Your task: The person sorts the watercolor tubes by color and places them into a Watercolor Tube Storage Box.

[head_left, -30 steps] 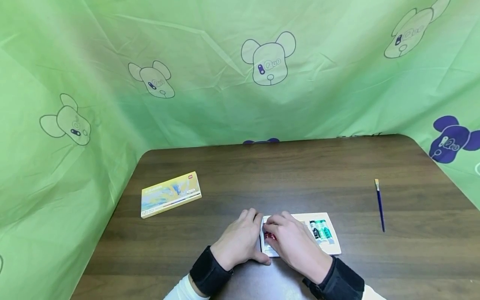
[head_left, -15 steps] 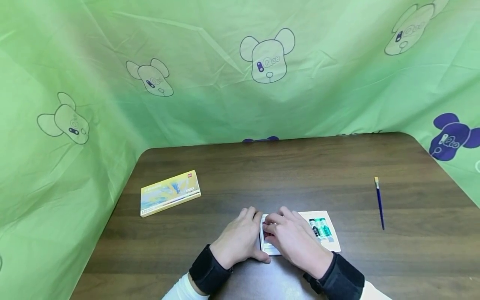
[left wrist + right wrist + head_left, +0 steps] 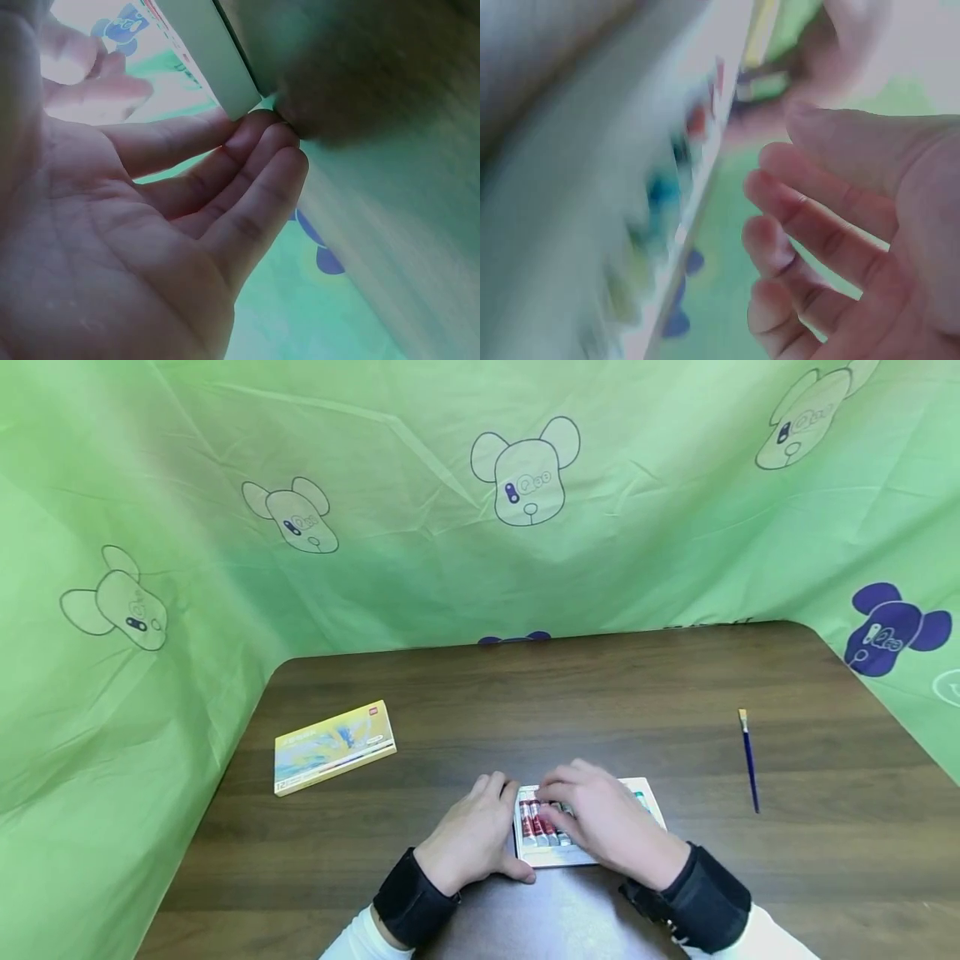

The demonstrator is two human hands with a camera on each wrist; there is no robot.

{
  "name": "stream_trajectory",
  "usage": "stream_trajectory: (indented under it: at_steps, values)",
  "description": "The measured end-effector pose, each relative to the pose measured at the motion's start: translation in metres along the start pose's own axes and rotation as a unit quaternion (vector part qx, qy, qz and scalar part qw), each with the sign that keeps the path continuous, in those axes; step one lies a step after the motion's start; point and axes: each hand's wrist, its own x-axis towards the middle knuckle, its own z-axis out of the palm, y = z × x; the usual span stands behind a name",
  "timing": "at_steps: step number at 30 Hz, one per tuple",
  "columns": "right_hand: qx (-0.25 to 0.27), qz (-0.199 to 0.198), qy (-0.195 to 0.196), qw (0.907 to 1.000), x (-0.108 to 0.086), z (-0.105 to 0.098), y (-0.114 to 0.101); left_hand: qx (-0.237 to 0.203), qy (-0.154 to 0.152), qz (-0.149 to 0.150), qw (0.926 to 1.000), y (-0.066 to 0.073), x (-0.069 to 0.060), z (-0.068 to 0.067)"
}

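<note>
A white tray [image 3: 558, 857] of paint tubes lies near the front of the table. Several red tubes [image 3: 529, 823] show at its left end, and my right hand covers much of the rest. Against the tray's left edge rest the extended fingers of my left hand [image 3: 467, 839], thumb toward the front corner. The left wrist view has those fingertips touching the tray's corner [image 3: 202, 56]. Just above the tubes hovers my right hand [image 3: 618, 818]. In the right wrist view its fingers [image 3: 821, 225] are loosely bent, hold nothing and stand apart from the tray.
A yellow box [image 3: 335, 748] with a blue picture lies on the left of the brown wooden table [image 3: 525, 702]. A dark blue paintbrush [image 3: 751, 768] lies at the right. A green printed cloth [image 3: 405, 585] hangs behind the table and along its sides.
My right hand has lifted from the red tubes and moved slightly to the right, uncovering them. The left hand stays at the tray's left edge. The head view has shifted a little.
</note>
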Motion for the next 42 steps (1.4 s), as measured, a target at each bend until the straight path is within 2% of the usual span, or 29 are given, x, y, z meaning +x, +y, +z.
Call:
stream_trajectory:
  at_steps: [2,5,8,11,15,20,25,32,42]
  values:
    - [-0.004,0.025,0.0,0.9997,-0.001,-0.011,0.012,-0.005,-0.007,-0.006,0.9999,0.0,0.001,-0.001]
    - [-0.002,0.085,-0.012,0.9963,-0.007,-0.028,0.035,-0.015,-0.017,-0.016,0.9996,-0.001,0.002,-0.001]
    - [0.006,0.154,-0.022,0.9879,-0.018,-0.044,0.063,-0.019,-0.022,-0.021,0.9993,-0.001,0.003,-0.002]
    - [-0.003,0.205,-0.021,0.9785,-0.028,-0.056,0.093,-0.022,-0.026,-0.026,0.9991,-0.001,0.003,-0.002]
    - [-0.02,0.255,-0.021,0.9664,-0.043,-0.069,0.128,-0.026,-0.028,-0.033,0.9987,-0.002,0.002,-0.002]
    - [-0.026,0.301,-0.029,0.9528,-0.059,-0.081,0.156,-0.036,-0.029,-0.04,0.9982,-0.002,0.0,-0.003]
    - [-0.026,0.326,-0.039,0.9441,-0.072,-0.088,0.173,-0.038,-0.029,-0.044,0.9979,-0.002,-0.001,-0.003]
    - [-0.012,0.366,-0.083,0.9267,-0.09,-0.096,0.185,-0.034,-0.034,-0.035,0.9983,0.0,-0.002,-0.003]
    - [-0.014,0.383,-0.093,0.9188,-0.096,-0.098,0.188,-0.033,-0.027,-0.018,0.9989,-0.001,0.002,-0.002]
